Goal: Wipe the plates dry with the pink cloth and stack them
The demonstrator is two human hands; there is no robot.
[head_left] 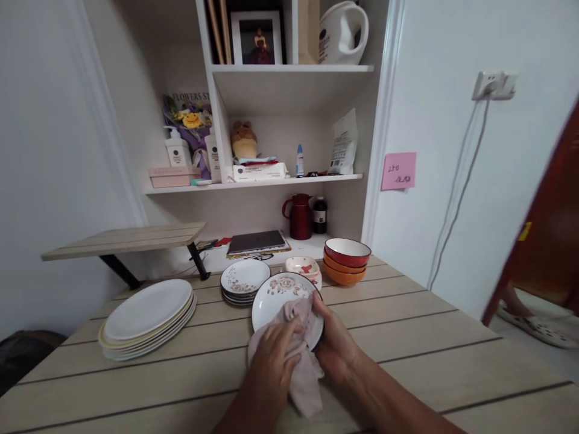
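A round white plate with a dark rim and a floral pattern is held tilted just above the wooden table. My right hand grips its lower right rim, thumb on the face. My left hand presses a pale pink cloth against the plate's near edge; the cloth drapes over the rim and hangs below it.
A stack of large plain plates lies at the left. Behind are a stack of floral plates, small patterned bowls and stacked red and orange bowls. Shelves stand at the back. A person's sandalled foot shows at the right.
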